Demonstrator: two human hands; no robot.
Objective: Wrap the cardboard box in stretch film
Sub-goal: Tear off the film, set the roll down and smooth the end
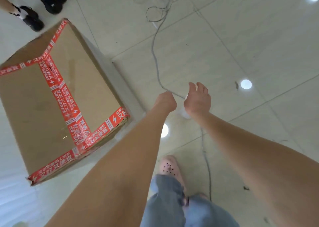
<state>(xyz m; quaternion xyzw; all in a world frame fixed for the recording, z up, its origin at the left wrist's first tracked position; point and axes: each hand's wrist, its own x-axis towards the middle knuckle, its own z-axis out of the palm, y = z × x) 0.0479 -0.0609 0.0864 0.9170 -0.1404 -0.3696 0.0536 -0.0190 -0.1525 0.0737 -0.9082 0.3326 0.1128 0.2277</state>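
Note:
The cardboard box (pixel 57 95), sealed with red printed tape, stands on the floor at the left, and its sides look glossy under clear film. A hazy sheet of stretch film (pixel 124 81) runs from the box's right side toward my hands. My right hand (pixel 198 100) curls over a small pale film roll (pixel 185 114), of which only the edges show beside the palm. Just left of the roll, my left hand (pixel 165 102) is closed in a fist. What its fingers hold is hidden.
A grey cable (pixel 156 57) snakes across the tiled floor from coils at the top, passes under my hands and runs on past my pink shoe (pixel 170 168). Another person's feet in black shoes (pixel 43 3) stand beyond the box.

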